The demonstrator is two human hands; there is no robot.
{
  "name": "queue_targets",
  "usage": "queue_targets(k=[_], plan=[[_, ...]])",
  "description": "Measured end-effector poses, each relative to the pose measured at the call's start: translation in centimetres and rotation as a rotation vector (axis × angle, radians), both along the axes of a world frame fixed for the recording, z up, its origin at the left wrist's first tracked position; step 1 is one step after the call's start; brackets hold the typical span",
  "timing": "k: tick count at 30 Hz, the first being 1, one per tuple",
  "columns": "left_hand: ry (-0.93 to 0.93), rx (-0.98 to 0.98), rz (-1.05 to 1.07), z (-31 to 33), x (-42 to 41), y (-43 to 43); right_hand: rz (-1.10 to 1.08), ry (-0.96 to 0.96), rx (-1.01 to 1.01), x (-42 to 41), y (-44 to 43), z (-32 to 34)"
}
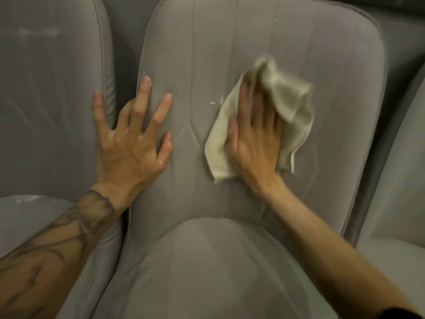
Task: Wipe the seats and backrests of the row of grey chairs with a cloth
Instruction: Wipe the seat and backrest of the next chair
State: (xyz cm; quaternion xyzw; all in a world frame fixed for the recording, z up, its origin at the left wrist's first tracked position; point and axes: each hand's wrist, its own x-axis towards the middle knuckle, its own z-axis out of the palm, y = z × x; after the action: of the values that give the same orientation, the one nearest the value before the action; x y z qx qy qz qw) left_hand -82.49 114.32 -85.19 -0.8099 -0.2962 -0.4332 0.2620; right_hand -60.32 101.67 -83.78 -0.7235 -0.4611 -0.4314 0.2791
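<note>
Two hands, both working on the middle chair's backrest. Item one: my left hand, fingers spread wide and flat, is bracing on the backrest's left edge, with the little finger reaching across the gap to the neighbouring chair. Item two: my right hand, fingers straight and close together, is pressing the pale cloth against the middle of the backrest, and a loose fold is flopping over my fingertips. Item three: white flecks are sitting just beside the cloth's left edge. Risks, as I am judging them: the cloth is being pressed, not gripped, so a quick stroke could leave it bunching or sliding out from under my palm, and the loose fold could skip over the flecks. Room: bare upholstery is lying open above and rightward up to the piped rim. Downward, the seat is closing in. Leftward, my bracing hand is blocking the sweep.
</note>
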Motion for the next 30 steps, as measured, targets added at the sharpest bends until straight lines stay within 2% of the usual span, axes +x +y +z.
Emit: queue_targets(k=[3,6,7,9,11,13,15,18,20,22,23,24,25,26,27,28,29,30], plan=[[-0.001,-0.007,0.001,0.2,-0.2,-0.1,0.119,0.095,-0.304,-2.3,-4.1,-7.3],[0.004,-0.018,0.000,0.3,-0.2,-0.3,0.199,0.154,-0.494,-0.8,-5.8,-5.9],[0.005,-0.021,0.001,0.3,-0.2,-0.4,0.195,0.140,-0.462,0.2,-5.4,-4.2],[0.002,-0.019,0.009,0.3,-0.2,-0.3,0.141,0.059,-0.215,2.0,-3.5,-0.7],[-0.003,-0.014,0.010,0.2,-0.2,-0.3,0.061,0.110,-0.005,2.8,-1.5,0.8],[-0.002,-0.009,0.010,0.2,-0.1,-0.3,0.005,0.201,-0.041,1.9,-0.4,-1.6],[0.002,-0.006,0.013,0.2,0.0,-0.3,0.077,0.264,-0.143,0.0,-1.5,-6.3],[0.014,-0.013,0.020,0.3,-0.1,-0.4,0.194,0.132,-0.305,-2.0,-5.2,-12.0],[0.013,-0.020,0.021,0.2,-0.1,-0.4,0.146,0.075,-0.349,-1.4,-5.9,-12.0],[0.009,-0.016,0.020,0.2,-0.1,-0.4,0.086,-0.014,-0.263,-0.4,-4.3,-9.0],[0.008,-0.009,0.023,0.2,-0.1,-0.3,0.131,-0.024,-0.161,-0.1,-3.0,-7.3],[0.009,-0.007,0.026,0.2,-0.1,-0.2,0.226,-0.014,-0.004,-0.1,-1.6,-6.1],[0.011,-0.012,0.024,0.2,-0.1,-0.2,0.374,0.064,0.079,-0.6,-0.7,-5.4],[0.011,-0.013,0.019,0.1,-0.1,-0.1,0.422,0.060,0.114,-1.1,-0.2,-5.3],[0.010,-0.011,0.017,0.1,-0.1,-0.1,0.219,-0.005,0.023,-1.5,-0.3,-6.3],[0.009,-0.009,0.020,0.1,-0.1,-0.2,0.029,0.007,-0.066,-1.8,-0.9,-7.8],[0.009,-0.008,0.022,0.2,-0.1,-0.2,-0.013,0.057,-0.112,-2.1,-1.8,-9.9],[0.010,-0.008,0.022,0.2,-0.1,-0.2,0.066,0.132,-0.155,-2.6,-3.0,-11.4]])
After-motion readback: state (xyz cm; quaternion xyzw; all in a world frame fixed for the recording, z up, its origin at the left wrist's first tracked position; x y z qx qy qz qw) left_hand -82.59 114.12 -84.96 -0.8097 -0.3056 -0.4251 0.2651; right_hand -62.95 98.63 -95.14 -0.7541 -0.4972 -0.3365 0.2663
